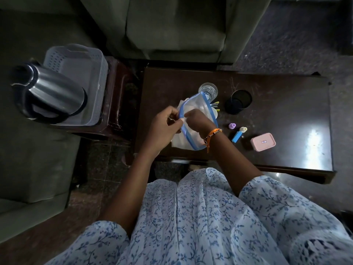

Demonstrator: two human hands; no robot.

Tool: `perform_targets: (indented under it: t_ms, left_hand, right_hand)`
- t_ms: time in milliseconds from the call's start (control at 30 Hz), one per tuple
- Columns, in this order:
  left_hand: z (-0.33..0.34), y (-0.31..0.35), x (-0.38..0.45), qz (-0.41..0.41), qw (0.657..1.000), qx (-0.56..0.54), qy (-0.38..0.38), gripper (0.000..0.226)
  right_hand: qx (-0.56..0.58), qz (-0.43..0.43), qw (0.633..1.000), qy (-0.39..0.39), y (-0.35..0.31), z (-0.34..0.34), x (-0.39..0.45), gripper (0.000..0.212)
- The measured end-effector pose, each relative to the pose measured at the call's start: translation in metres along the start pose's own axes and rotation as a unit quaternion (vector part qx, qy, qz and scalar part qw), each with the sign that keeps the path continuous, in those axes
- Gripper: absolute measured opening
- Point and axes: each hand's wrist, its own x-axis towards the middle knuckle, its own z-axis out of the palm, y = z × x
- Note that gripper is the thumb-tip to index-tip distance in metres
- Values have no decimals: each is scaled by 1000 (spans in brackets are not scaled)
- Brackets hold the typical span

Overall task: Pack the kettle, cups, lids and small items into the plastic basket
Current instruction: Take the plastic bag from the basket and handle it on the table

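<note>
Above the dark table [286,104], both hands hold a clear lid with a blue rim [198,119]. The left hand [164,129] and right hand [196,119] pinch its near rim, fingers curled on the blue edge. It looks light, thin and somewhat flexible (best held by the rim). The kettle [53,92] already sits in the plastic basket [95,60].
</note>
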Motion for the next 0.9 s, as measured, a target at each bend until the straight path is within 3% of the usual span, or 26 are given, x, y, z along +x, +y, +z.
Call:
perform_targets:
  t_ms: [233,433,900]
  left_hand:
    - [0,-5,-3,-27,998,19,56,18]
    - [3,-3,-3,-34,998,2,49,21]
    - [6,2,-1,-34,999,3,37,17]
  right_hand:
    - [-75,-80,989,96,-2,11,-5,28]
    - [-97,-117,968,200,6,13,-5,11]
    - [-122,-83,969,197,22,5,-3,28]
